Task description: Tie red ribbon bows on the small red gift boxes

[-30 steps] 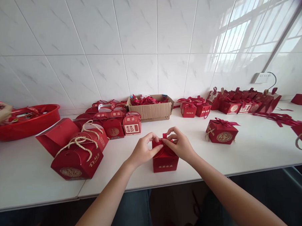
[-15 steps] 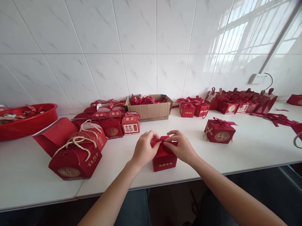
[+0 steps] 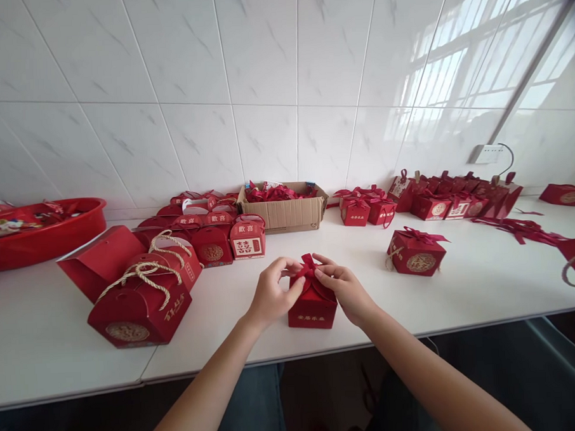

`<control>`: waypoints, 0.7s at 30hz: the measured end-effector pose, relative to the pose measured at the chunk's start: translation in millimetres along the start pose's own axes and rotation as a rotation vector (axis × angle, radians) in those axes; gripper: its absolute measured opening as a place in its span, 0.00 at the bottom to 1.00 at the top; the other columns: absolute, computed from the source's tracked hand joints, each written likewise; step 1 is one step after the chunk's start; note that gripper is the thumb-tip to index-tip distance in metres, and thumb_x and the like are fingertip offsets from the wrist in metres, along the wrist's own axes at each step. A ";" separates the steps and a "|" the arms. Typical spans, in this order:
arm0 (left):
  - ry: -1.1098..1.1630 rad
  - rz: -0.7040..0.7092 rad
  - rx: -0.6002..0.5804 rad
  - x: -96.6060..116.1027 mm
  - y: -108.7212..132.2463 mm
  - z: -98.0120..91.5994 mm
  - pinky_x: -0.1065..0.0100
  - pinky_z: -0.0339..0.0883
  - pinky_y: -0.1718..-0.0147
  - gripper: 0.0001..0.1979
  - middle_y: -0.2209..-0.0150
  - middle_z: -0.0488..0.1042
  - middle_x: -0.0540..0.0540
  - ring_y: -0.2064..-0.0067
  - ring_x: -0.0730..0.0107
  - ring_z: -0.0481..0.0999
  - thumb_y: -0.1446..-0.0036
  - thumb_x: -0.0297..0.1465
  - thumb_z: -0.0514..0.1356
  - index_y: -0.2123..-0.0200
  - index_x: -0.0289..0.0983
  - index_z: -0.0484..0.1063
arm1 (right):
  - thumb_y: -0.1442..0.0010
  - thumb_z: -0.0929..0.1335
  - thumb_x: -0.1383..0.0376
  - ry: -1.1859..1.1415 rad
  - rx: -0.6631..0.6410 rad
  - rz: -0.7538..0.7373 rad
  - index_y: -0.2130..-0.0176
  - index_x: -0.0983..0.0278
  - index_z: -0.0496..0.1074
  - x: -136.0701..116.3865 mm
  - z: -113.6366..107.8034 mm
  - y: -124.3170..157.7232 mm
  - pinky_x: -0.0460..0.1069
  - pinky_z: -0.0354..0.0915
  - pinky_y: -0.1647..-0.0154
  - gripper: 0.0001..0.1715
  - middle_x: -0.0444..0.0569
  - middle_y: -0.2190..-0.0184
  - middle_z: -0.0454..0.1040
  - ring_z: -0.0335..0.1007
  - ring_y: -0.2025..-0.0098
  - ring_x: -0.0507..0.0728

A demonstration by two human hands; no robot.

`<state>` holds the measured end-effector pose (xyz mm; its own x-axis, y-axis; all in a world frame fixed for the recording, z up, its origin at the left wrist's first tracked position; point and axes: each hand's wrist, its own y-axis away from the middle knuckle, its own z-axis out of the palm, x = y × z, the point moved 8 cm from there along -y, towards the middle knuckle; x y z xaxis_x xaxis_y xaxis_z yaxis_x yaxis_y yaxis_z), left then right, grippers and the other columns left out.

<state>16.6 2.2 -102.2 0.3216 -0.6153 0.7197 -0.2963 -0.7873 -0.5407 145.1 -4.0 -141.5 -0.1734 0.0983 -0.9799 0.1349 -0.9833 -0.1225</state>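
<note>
A small red gift box [image 3: 312, 316] with gold lettering on its front stands upright near the table's front edge. Dark red ribbon [image 3: 308, 264] is gathered at its top, with one piece sticking up. From the left, my left hand [image 3: 273, 293] pinches the ribbon between thumb and fingers. My right hand [image 3: 347, 290] closes on the ribbon from the other side, its thumb close to the knot. The fingers partly cover the ribbon and the box's upper corners.
Larger red boxes with cord handles [image 3: 141, 304] stand on the left, before a red basin [image 3: 45, 242]. A cardboard carton [image 3: 282, 217] of ribbons is by the tiled wall. A ribboned box [image 3: 417, 254] sits to the right; several more boxes [image 3: 446, 199] line the back.
A piece of ribbon now stands up above the knot between my hands. My fingers have shifted slightly around the ribbon, and the box has stayed in place.
</note>
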 end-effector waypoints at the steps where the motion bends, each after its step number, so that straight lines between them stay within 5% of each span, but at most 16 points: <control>1: -0.016 -0.004 -0.017 -0.1 1.1 0.3 0.65 0.69 0.58 0.04 0.64 0.74 0.45 0.60 0.67 0.75 0.46 0.30 0.59 0.66 0.38 0.69 | 0.47 0.70 0.53 0.011 0.007 -0.003 0.70 0.61 0.79 -0.3 0.7 0.9 0.53 0.60 0.45 0.14 0.51 0.40 0.60 0.44 0.34 0.63; 7: -0.054 -0.088 -0.105 -7.5 -2.1 -0.4 0.65 0.68 0.61 0.05 0.68 0.77 0.46 0.64 0.65 0.76 0.47 0.33 0.61 0.72 0.38 0.73 | 0.44 0.66 0.49 0.230 0.011 0.023 0.69 0.61 0.79 -8.1 -1.9 10.4 0.53 0.60 0.46 0.21 0.51 0.42 0.63 0.58 0.41 0.63; 12: -0.028 -0.092 -0.261 -2.3 -5.3 2.5 0.67 0.67 0.61 0.04 0.68 0.77 0.48 0.64 0.67 0.75 0.47 0.30 0.59 0.71 0.37 0.72 | 0.41 0.64 0.56 0.587 0.010 -0.118 0.62 0.62 0.73 -23.1 -14.4 11.2 0.52 0.64 0.59 0.13 0.49 0.59 0.76 0.71 0.58 0.58; 18: -0.039 -0.040 -0.345 10.2 -6.6 4.8 0.68 0.67 0.59 0.02 0.69 0.73 0.50 0.64 0.69 0.73 0.48 0.26 0.56 0.71 0.38 0.68 | 0.42 0.63 0.68 0.931 0.033 -0.458 0.64 0.61 0.68 -45.8 -8.9 23.2 0.51 0.62 0.62 0.06 0.46 0.68 0.74 0.67 0.66 0.55; 21: -0.059 -0.016 -0.374 14.1 -8.0 6.9 0.68 0.67 0.60 0.02 0.69 0.73 0.50 0.64 0.70 0.72 0.47 0.26 0.55 0.71 0.38 0.67 | 0.41 0.65 0.63 0.973 -0.014 -0.434 0.62 0.61 0.69 -51.5 -4.6 24.8 0.52 0.62 0.62 0.06 0.44 0.74 0.72 0.65 0.71 0.54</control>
<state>29.7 -0.4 -90.8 0.3766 -0.6129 0.6947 -0.5949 -0.7348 -0.3257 161.8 -32.8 -94.8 0.6440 0.5264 -0.5551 0.2614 -0.8333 -0.4871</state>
